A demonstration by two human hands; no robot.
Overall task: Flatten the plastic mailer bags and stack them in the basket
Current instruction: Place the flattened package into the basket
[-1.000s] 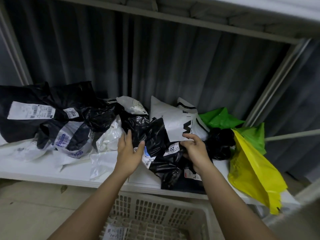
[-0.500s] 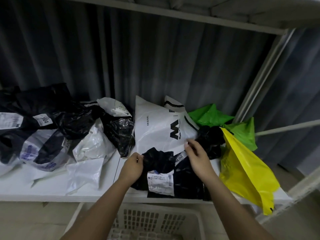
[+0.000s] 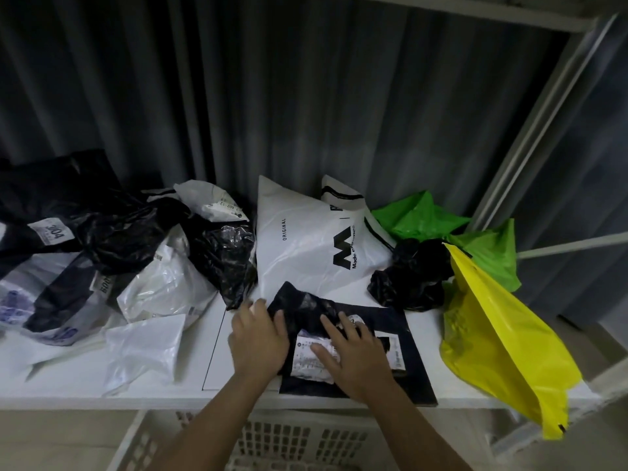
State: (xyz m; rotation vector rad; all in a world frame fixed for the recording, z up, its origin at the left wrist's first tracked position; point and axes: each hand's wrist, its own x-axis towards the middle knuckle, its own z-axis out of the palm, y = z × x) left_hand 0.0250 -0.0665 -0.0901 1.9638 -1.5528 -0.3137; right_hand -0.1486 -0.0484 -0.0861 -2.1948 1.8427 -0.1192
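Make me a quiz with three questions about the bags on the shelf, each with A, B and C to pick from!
1. Where is the yellow bag?
A. at the right end of the white shelf, hanging over its edge
B. inside the basket
C. under the left hand

2. What colour is the bag with the shipping label that both hands press?
A. green
B. black
C. white

3. How is the right hand?
A. curled into a fist
B. pinching the yellow bag
C. fingers spread flat on the black mailer bag

Answers:
1. A, it droops past the shelf's right front corner.
2. B, the mailer around the label is black.
3. C, its straight fingers lie over the label, while the left hand rests on the bag's left edge.
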